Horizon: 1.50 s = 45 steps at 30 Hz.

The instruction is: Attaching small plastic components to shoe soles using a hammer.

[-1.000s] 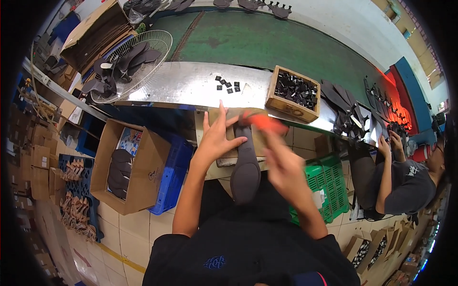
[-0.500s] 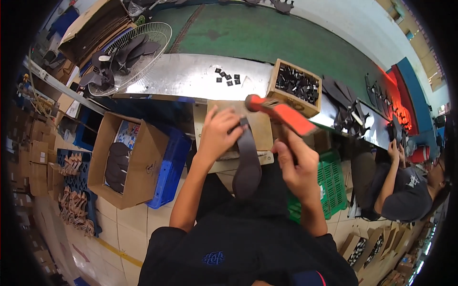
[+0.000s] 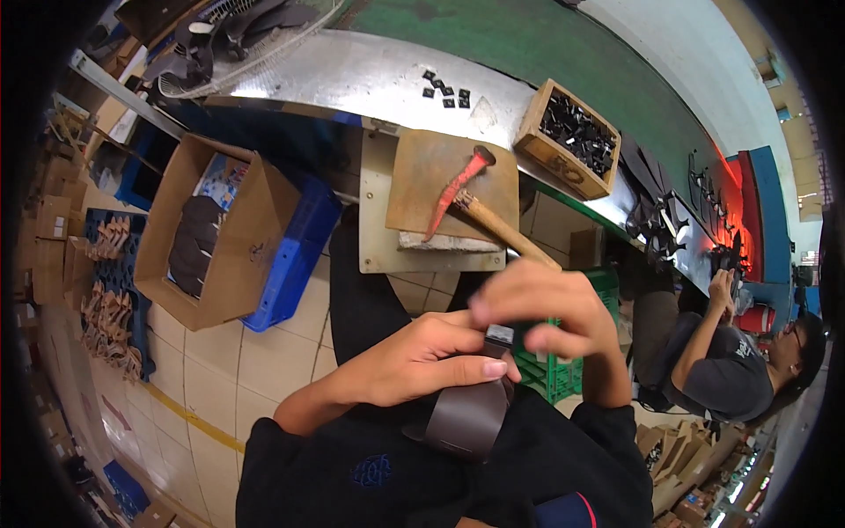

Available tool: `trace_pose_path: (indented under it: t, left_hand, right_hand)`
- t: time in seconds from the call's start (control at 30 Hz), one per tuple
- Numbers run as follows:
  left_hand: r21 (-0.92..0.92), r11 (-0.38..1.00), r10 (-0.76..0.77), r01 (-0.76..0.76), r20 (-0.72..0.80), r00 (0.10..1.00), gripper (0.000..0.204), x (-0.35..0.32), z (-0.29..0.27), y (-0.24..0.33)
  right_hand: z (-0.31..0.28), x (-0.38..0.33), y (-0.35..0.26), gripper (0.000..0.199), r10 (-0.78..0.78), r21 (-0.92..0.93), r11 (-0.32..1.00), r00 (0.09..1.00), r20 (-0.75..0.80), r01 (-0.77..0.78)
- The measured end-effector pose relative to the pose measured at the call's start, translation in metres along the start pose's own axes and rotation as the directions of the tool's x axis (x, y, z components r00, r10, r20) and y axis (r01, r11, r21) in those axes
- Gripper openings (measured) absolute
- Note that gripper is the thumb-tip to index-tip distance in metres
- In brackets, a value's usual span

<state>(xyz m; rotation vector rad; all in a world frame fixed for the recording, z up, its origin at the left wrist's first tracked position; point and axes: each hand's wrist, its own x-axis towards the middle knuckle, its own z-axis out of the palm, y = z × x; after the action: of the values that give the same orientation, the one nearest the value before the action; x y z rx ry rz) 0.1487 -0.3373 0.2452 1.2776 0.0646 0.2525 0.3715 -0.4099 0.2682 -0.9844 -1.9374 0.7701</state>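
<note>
Close to my body, my left hand [image 3: 422, 361] is closed around a dark brown shoe sole [image 3: 471, 414], its narrow end tilted up with a small black squared tip [image 3: 499, 335]. Fingers and thumb pinch it just below that tip. Over the tip hovers my right hand [image 3: 554, 308], thumb and fingers apart and partly smeared by motion, holding nothing that I can see. A hammer [image 3: 462, 189] with a red head and wooden handle lies on the brown board [image 3: 414, 176] beyond my hands.
Small black square pieces [image 3: 449, 91] lie on the metal bench [image 3: 370, 70]. A wooden box [image 3: 572, 136] of black parts stands to the right. At left are a cardboard box [image 3: 255, 238] and blue crate [image 3: 304, 255]. Another person [image 3: 726, 361] works at far right.
The hammer has left my right hand and now rests on the board. My left hand has brought the sole off the board toward my body and turned it narrow end up.
</note>
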Motion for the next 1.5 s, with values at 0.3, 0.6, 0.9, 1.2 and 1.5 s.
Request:
trace_pose_path:
  t: [0.3,0.6,0.9,1.2,1.5]
  left_hand:
    - [-0.131,0.981,-0.063,0.141,0.474,0.878,0.036,0.013,0.017,-0.003]
    - [-0.18,0.979,0.007,0.094,0.493,0.87,0.037,0.019,0.015,0.0]
    - [0.061,0.996,-0.088,0.068,0.441,0.893,0.035,0.03,0.015,0.021]
    - [0.527,0.846,0.515,-0.084,-0.764,0.388,0.049,0.047,-0.153,0.045]
    - [0.705,0.525,0.835,0.477,-0.536,-0.127,0.09,0.026,-0.343,0.102]
  right_hand:
    - [-0.018,0.001,-0.031,0.043,-0.27,0.163,0.96,0.901,0.341,0.226]
    - [-0.017,-0.012,-0.045,0.038,-0.187,0.047,0.982,0.937,0.294,0.182]
    - [-0.032,-0.017,-0.036,0.043,-0.222,0.033,0.975,0.934,0.28,0.222]
    - [-0.154,-0.158,0.062,0.035,0.002,-0.579,0.241,0.597,-0.803,-0.779]
    - [-0.224,-0.272,0.122,0.058,0.525,-0.339,-0.044,0.267,-0.808,-0.94]
